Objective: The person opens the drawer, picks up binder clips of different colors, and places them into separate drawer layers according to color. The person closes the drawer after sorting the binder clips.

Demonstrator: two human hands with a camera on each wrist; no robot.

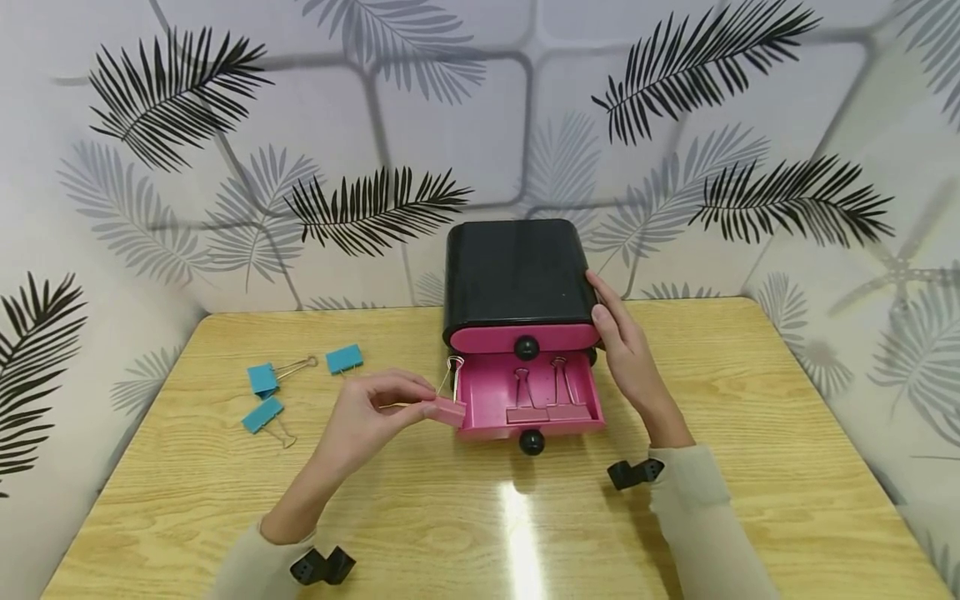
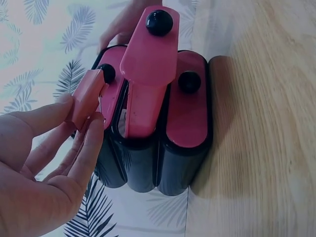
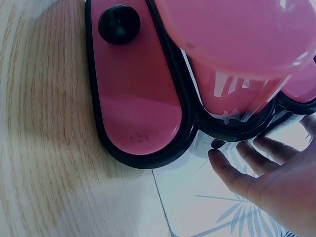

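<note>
Pink clip (image 1: 447, 412) at a pulled-out drawer (image 1: 487, 383).
The clip is pinched by the left hand (image 1: 365, 417) at the left front corner; the cabinet (image 1: 517, 275) is touched by the right hand (image 1: 628, 354), fingers extended.

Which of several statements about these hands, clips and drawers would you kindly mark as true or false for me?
1. The left hand pinches a pink clip. True.
2. The middle drawer is pulled out. True.
3. That drawer has three blue clips inside. False: two pink clips are in it.
4. Three blue clips lie on the table. True.
5. The right hand holds a knob. False: it is against the side of the black cabinet.
</note>
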